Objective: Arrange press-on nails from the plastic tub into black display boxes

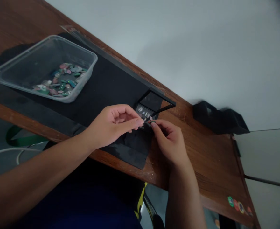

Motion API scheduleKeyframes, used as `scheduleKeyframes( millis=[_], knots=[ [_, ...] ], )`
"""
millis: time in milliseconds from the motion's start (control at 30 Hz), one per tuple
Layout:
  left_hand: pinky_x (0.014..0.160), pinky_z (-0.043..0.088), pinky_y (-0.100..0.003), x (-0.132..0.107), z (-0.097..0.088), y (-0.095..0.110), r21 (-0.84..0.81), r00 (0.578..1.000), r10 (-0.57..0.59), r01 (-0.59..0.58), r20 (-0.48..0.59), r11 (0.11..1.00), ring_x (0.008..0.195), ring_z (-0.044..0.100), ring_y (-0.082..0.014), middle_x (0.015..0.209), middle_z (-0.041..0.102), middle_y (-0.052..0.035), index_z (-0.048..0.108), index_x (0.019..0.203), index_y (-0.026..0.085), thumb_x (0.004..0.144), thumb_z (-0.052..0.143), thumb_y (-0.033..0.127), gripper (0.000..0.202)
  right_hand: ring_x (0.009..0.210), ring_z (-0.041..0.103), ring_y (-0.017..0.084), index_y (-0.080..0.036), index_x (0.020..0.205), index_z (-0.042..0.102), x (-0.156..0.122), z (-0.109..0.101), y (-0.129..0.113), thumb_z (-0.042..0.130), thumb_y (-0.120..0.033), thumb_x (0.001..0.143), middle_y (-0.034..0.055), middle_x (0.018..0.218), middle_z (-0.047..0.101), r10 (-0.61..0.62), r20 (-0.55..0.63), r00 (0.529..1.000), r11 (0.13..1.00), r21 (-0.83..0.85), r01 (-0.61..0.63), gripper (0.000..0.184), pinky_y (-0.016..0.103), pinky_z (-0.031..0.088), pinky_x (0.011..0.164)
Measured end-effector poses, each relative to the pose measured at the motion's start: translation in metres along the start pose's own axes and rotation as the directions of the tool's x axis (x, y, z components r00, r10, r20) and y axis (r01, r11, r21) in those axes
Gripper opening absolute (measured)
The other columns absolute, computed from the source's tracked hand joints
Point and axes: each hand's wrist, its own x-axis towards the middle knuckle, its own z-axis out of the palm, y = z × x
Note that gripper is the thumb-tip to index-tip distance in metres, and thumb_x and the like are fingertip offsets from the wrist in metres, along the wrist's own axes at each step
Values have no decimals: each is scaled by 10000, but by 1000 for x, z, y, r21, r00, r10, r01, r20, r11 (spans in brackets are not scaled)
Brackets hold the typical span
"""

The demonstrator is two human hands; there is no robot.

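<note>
My left hand (121,122) is closed in a pinch, thumb against fingertips, over the near side of a small black case (143,95). What it pinches, if anything, is too small to make out. Close beside it, my right hand (170,138) pinches a small flat greenish piece (151,121) between thumb and forefinger. The fingertips of both hands nearly meet. The case stands with its framed lid tilted up, and several tiny pale pieces (143,113) sit in rows inside it. My fingers hide its near part.
A clear plastic tub (82,83) at the left holds many small coloured pieces (67,83). A black mat (106,86) covers part of the wooden table (197,152). Black open holders (218,119) stand by the wall, and round stickers (236,205) mark the right end.
</note>
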Motion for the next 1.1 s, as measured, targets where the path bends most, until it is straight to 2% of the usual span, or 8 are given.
scheduleKeyframes(
  millis=[233, 467, 667, 833, 1100],
  knots=[
    [642, 541, -199, 1, 0, 1, -43, 1000, -10, 10, -12, 999, 684, 660, -106, 755, 740, -6, 755, 883, 164, 811, 808, 265, 134, 731, 613, 157, -199, 1008, 767, 3, -1, -4, 540, -312, 984, 11, 803, 706, 17, 78, 997, 998, -64, -12, 254, 270, 443, 682],
    [685, 553, -239, 1, -2, 1, -88, 998, -37, 33, -48, 996, 728, 657, -129, 824, 761, -33, 782, 976, 173, 849, 783, 344, 213, 892, 712, 211, -212, 990, 801, 3, 1, -3, 626, -302, 916, 47, 948, 791, 55, 10, 998, 998, 23, -55, 210, 305, 512, 778],
    [659, 510, -190, 1, -2, 0, -264, 991, -26, 59, 130, 963, 692, 622, -80, 806, 740, -5, 781, 935, 188, 896, 746, 277, 103, 798, 721, 215, -200, 937, 817, 2, 1, -4, 659, -321, 873, 57, 886, 800, 77, 28, 997, 997, 12, -77, 209, 307, 521, 699],
    [633, 489, -173, 0, -5, 1, -320, 956, -81, 174, 281, 931, 660, 603, -66, 757, 718, 4, 799, 939, 199, 889, 763, 281, 103, 699, 674, 192, -183, 924, 804, 2, 0, -3, 663, -353, 875, 37, 740, 743, 94, 46, 994, 995, -18, -94, 226, 293, 487, 642],
    [640, 514, -180, -1, -7, 1, -380, 945, -142, 252, 295, 890, 624, 614, -63, 736, 709, 21, 799, 934, 226, 811, 837, 300, 148, 643, 568, 146, -182, 931, 729, 4, -2, 4, 606, -354, 926, 9, 747, 681, 56, 57, 997, 996, -73, -51, 212, 273, 420, 617]
  ],
)
